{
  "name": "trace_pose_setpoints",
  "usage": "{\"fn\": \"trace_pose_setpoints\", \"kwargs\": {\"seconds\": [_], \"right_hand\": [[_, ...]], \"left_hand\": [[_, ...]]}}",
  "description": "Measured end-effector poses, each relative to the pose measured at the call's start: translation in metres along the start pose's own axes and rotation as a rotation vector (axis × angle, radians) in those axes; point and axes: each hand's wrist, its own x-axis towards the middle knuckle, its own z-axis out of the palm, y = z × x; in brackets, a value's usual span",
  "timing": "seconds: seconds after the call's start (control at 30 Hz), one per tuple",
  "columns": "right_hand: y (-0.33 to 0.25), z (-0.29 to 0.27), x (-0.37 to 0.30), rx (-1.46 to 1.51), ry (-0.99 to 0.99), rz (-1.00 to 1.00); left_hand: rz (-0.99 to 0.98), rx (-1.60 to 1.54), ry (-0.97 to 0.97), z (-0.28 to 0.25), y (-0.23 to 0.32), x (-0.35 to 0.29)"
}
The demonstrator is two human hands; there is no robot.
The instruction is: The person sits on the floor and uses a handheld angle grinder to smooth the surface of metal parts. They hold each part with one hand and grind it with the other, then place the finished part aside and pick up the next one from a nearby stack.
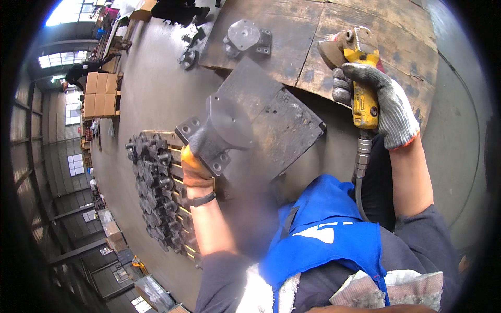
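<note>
My left hand [194,166], in an orange glove, is closed on a dark metal casting [227,125] with a round flat face and drilled lugs. The casting is over the left edge of a dark steel block [284,122]; whether it touches is unclear. In a grey-white knit glove, my right hand [389,99] wraps round a yellow air grinder [365,104], held upright over the wooden bench. A hose [360,182] runs from its lower end toward me. The grinder's head [339,49] points up and left, away from the casting.
A similar casting [244,35] sits on the wooden bench [292,31], and others [192,49] lie beyond its left edge. Many dark castings [151,193] are piled on a pallet at my left. Stacked cartons [100,94] stand farther off. A cable [472,109] curves along the floor at right.
</note>
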Motion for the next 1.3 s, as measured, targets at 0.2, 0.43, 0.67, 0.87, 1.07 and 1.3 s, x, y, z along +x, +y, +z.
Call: {"fn": "trace_pose_setpoints", "kwargs": {"seconds": [0.2, 0.43, 0.67, 0.87, 1.07, 1.3], "right_hand": [[-0.029, -0.030, 0.011, -0.028, 0.194, -0.043], [-0.036, -0.049, 0.024, 0.118, 0.140, 0.013], [-0.040, -0.050, 0.023, 0.086, 0.227, -0.111], [-0.050, -0.051, 0.018, 0.059, 0.267, -0.075], [-0.031, -0.048, 0.029, 0.119, 0.092, -0.063], [0.014, -0.004, 0.044, -0.019, -0.005, 0.217]], "left_hand": [[0.086, -0.292, -0.015, 0.050, 0.010, 0.111], [-1.174, -1.574, -0.222, 0.172, -0.009, 0.254], [-1.621, -1.210, 0.156, 0.279, -0.022, 0.301], [-1.217, -1.397, 0.240, 0.203, -0.054, 0.322], [-0.847, -1.286, 0.323, -0.023, -0.097, 0.239], [-1.011, -1.083, 0.671, -0.178, -0.102, -0.055]]}}
